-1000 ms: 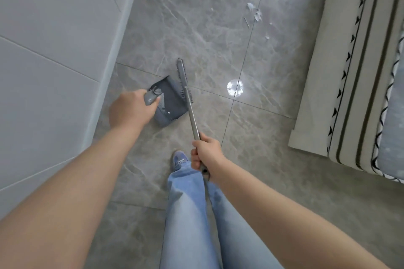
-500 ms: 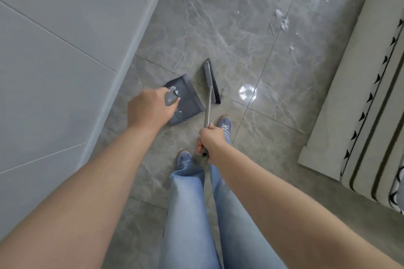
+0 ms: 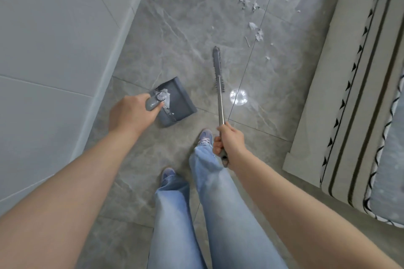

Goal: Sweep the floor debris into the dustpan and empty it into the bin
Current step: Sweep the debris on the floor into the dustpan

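While the left hand [image 3: 131, 113] grips the dustpan [image 3: 178, 98] handle, the right hand [image 3: 229, 140] is wrapped round the broom [image 3: 219, 84] pole.

The two hands are apart, each clamped on its own tool. The dustpan sits low over the grey tiled floor [image 3: 185, 23] near the wall [image 3: 54, 28], a few white scraps in it. The broom head points toward scattered debris [image 3: 255, 32] farther ahead, beside a striped rug [image 3: 360, 93]. No bin shows.
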`<action>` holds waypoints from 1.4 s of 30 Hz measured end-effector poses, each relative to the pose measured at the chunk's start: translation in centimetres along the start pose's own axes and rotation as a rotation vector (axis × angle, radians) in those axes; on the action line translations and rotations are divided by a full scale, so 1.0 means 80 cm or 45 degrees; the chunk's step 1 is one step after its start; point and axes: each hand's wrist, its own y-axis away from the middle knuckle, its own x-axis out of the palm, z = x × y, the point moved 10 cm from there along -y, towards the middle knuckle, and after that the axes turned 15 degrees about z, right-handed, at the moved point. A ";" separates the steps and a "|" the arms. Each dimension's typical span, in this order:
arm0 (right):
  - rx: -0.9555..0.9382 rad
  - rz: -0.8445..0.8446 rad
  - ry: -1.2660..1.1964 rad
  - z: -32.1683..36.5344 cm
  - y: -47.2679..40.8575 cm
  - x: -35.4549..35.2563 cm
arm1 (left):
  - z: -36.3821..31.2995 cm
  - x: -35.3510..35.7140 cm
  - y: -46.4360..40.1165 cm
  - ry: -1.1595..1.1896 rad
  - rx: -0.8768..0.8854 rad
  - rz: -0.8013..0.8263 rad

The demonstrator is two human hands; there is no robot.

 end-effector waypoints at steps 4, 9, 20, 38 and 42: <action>0.047 -0.157 -0.111 0.072 -0.043 -0.073 | -0.059 -0.011 -0.045 -0.006 0.001 -0.060; 0.119 -0.213 0.145 0.134 -0.095 -0.117 | -0.119 -0.026 -0.098 -0.046 0.014 -0.127; 0.123 0.183 0.126 0.091 -0.076 -0.020 | -0.194 -0.045 -0.169 -0.149 0.028 0.024; 0.219 -0.037 -0.066 0.140 -0.105 0.034 | -0.198 -0.097 -0.233 -0.214 0.239 0.105; 0.217 -0.005 -0.155 0.122 -0.070 0.096 | -0.198 -0.107 -0.238 -0.202 0.239 0.152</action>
